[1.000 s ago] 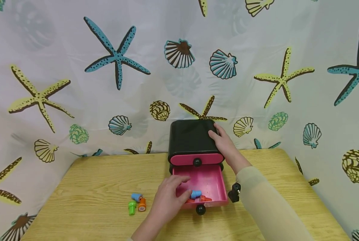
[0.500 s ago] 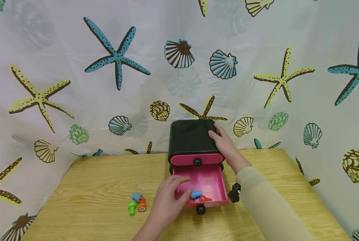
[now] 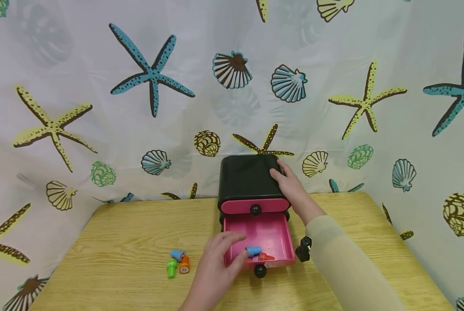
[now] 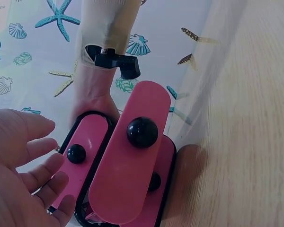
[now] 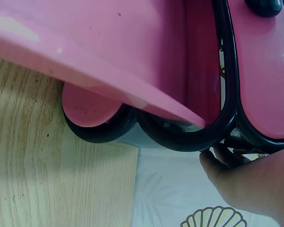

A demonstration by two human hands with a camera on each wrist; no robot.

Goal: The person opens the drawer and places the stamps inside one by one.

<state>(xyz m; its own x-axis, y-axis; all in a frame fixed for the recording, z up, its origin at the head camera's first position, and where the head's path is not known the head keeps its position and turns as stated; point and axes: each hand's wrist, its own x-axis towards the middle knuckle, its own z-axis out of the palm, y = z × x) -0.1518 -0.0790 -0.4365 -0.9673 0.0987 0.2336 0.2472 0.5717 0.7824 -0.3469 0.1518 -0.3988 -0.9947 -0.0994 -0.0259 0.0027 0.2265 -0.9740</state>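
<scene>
A small black chest with pink drawers stands at the back of the wooden table. Its lower drawer is pulled out and holds a blue stamp and orange ones. My left hand hovers at the drawer's front left corner with relaxed, spread fingers and holds nothing. My right hand grips the chest's top right edge, thumb on top, its fingers curled against the black side. The upper drawer is closed.
Three loose stamps lie on the table left of the drawer: blue, green and orange. A seashell-print curtain hangs right behind the chest. The drawer's black knob juts toward me.
My left hand has drawn back a little from inside the drawer toward me. The right hand and the chest have stayed put.
</scene>
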